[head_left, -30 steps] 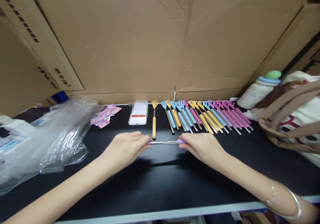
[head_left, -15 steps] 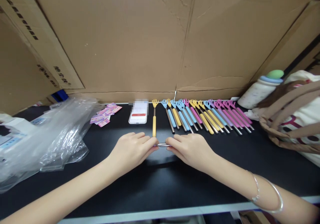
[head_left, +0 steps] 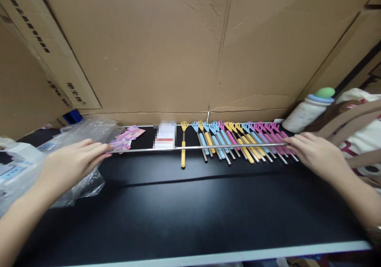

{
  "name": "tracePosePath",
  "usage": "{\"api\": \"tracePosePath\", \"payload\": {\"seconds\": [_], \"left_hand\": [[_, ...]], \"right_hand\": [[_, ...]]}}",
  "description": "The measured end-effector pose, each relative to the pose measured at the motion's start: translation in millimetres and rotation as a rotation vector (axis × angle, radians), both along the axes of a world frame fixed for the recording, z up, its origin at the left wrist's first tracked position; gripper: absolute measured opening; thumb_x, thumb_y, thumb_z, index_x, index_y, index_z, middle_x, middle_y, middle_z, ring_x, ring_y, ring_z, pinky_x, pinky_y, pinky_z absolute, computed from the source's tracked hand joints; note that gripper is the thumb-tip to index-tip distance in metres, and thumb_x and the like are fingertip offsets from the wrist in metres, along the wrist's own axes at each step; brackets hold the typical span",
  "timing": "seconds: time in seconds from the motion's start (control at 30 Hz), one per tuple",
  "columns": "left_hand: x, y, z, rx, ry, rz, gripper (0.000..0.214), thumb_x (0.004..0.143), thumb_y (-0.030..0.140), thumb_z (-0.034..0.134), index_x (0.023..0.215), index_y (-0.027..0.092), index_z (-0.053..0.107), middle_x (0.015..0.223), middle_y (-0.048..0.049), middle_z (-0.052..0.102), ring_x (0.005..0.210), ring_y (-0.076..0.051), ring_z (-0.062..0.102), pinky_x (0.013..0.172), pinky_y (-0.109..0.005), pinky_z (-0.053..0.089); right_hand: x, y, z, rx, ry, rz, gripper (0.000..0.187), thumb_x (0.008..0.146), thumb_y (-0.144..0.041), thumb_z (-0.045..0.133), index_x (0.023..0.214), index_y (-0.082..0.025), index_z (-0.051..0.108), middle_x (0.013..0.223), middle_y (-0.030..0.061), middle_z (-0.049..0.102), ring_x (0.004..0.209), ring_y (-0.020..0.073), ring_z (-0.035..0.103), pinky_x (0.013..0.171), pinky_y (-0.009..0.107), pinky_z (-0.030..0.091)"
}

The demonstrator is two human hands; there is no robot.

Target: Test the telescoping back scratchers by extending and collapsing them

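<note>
A long, thin telescopic metal rod (head_left: 139,150) is stretched out level above the table, spanning from one hand to the other. My left hand (head_left: 74,160) grips its left end beside the clear plastic bags. At the opposite end, the fingers of my right hand (head_left: 315,152) are closed round the rod near the cloth bag. Both rod ends are hidden inside the hands. Behind and below the rod, a single yellow back scratcher (head_left: 183,159) lies upright to my view. To its right is a row of several back scratchers (head_left: 250,158) in blue, yellow, pink and purple.
Clear plastic bags (head_left: 92,183) lie at the left. Small pink cards (head_left: 131,133) and a phone (head_left: 165,140), partly blurred, are along the back. A white bottle (head_left: 306,112) and a cloth bag (head_left: 366,136) stand at right. Cardboard (head_left: 154,52) walls the back.
My hands have moved far apart, left hand leftward and right hand rightward. The short metal piece between them has been drawn out into a long rod.
</note>
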State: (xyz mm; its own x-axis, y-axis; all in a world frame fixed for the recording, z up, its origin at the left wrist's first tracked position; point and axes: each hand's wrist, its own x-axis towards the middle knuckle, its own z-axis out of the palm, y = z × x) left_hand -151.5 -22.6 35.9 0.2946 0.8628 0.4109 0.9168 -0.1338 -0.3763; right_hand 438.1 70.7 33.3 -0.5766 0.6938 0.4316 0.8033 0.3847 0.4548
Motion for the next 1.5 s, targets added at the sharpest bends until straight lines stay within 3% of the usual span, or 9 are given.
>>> {"api": "tracePosePath", "payload": {"seconds": [0.17,0.6,0.8,0.97,1.17,1.27,1.5], "left_hand": [[0,0,-1.3,-0.018,0.01,-0.013,0.043,0.091,0.045,0.026,0.083,0.025,0.062,0.078,-0.0025,0.061,0.068,-0.017,0.054,0.059,-0.024,0.033],[-22,-8,-5.2,-0.046,-0.043,0.042,0.042,0.091,0.045,0.024,0.093,0.023,0.06,0.094,-0.0035,0.062,0.075,-0.017,0.055,0.061,-0.023,0.037],[12,5,-4.1,-0.017,-0.009,-0.124,0.04,0.092,0.042,0.026,0.089,0.022,0.061,0.085,-0.0036,0.065,0.079,-0.018,0.057,0.067,-0.025,0.038],[68,15,-4.8,0.066,0.011,-0.401,0.029,0.092,0.032,0.034,0.084,0.021,0.059,0.074,-0.0007,0.063,0.069,-0.013,0.056,0.06,-0.023,0.036],[139,6,-7.1,0.09,-0.045,-0.639,0.025,0.092,0.025,0.036,0.075,0.019,0.052,0.06,0.0009,0.054,0.059,-0.012,0.05,0.052,-0.026,0.031],[152,3,-11.0,0.078,-0.074,-0.625,0.025,0.092,0.027,0.035,0.073,0.018,0.049,0.06,0.0006,0.054,0.057,-0.013,0.048,0.051,-0.027,0.028],[151,-1,-6.9,0.03,-0.084,-0.521,0.02,0.091,0.026,0.038,0.076,0.019,0.049,0.059,0.0026,0.054,0.057,-0.014,0.05,0.052,-0.027,0.026]], "right_hand": [[28,0,-6.9,-0.033,0.022,-0.116,0.038,0.089,-0.04,0.029,0.095,-0.018,0.06,0.088,0.0123,0.061,0.088,0.0232,0.049,0.075,0.034,0.035],[33,8,-15.6,-0.064,0.021,-0.061,0.029,0.088,-0.034,0.035,0.095,-0.018,0.058,0.094,0.0147,0.062,0.086,0.0227,0.054,0.078,0.034,0.036],[-28,-1,-5.7,-0.038,-0.022,0.117,0.024,0.089,-0.026,0.039,0.093,-0.016,0.06,0.088,0.0103,0.065,0.078,0.0186,0.056,0.075,0.029,0.034],[-103,-20,-7.1,-0.05,-0.01,0.298,0.024,0.091,-0.029,0.038,0.085,-0.017,0.058,0.077,0.004,0.063,0.07,0.013,0.055,0.065,0.024,0.033],[-173,-53,-14.7,-0.116,0.143,0.469,0.03,0.093,-0.033,0.033,0.082,-0.017,0.057,0.066,0.0008,0.06,0.058,0.0088,0.053,0.054,0.022,0.028],[-193,-63,-13.2,-0.117,0.163,0.45,0.032,0.094,-0.034,0.031,0.082,-0.018,0.056,0.066,0.0003,0.06,0.056,0.0087,0.052,0.052,0.023,0.025],[-215,-70,-11.4,-0.223,0.136,0.385,0.026,0.094,-0.03,0.031,0.095,-0.02,0.055,0.066,-0.002,0.058,0.047,0.0062,0.047,0.046,0.025,0.017]]}}
